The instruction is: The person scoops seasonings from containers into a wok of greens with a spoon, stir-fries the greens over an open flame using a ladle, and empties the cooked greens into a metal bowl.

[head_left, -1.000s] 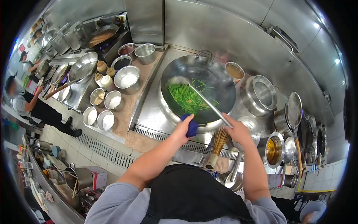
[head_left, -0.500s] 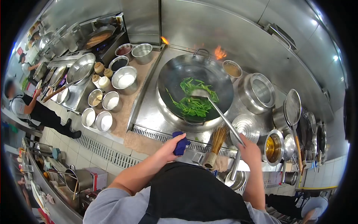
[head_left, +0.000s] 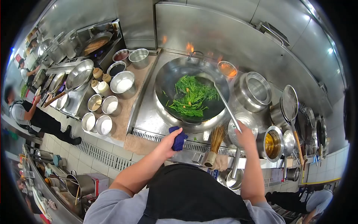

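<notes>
Right fingers [head_left: 242,130] snug round ladle handle [head_left: 226,104]

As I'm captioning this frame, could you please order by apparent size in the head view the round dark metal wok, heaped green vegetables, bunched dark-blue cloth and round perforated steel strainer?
1. Dark metal wok
2. Green vegetables
3. Perforated steel strainer, partly hidden
4. Dark-blue cloth
</notes>
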A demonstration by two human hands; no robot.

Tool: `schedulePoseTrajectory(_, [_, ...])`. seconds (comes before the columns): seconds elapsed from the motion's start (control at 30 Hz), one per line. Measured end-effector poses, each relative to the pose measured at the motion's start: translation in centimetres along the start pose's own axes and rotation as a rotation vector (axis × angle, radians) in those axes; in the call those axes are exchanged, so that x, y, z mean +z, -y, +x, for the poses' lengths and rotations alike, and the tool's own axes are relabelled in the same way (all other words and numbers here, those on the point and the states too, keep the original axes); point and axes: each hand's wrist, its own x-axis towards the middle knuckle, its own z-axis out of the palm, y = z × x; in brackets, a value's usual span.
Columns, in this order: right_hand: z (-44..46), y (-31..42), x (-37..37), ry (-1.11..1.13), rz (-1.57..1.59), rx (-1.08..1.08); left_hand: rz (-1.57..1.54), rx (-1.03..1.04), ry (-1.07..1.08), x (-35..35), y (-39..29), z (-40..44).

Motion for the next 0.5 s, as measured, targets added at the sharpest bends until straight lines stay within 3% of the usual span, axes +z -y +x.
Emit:
schedulePoseTrajectory(0.1, [-0.1, 4.9, 2.1, 0.071, -0.01, 0.151, 0.027, 0.006, -0.051, 0.9, 0.0, 0.3])
schedulePoseTrajectory(0.2, [-2.6, 4.1, 0.4, 0.194, 0.047, -0.024, 0.019, 0.024, 0.001, 0.5, -0.3, 1.0])
schedulePoseTrajectory(0.33, [-7.8, 4.3, -6.3, 0.239, 0.08, -0.053, -0.044, 0.069, -0.019, -0.8, -0.4, 0.3])
schedulePoseTrajectory(0.5, [-8.7, 2.9, -9.7, 0.343, 0.067, 0.087, -0.028, 0.095, -0.056, -1.0, -0.8, 0.4])
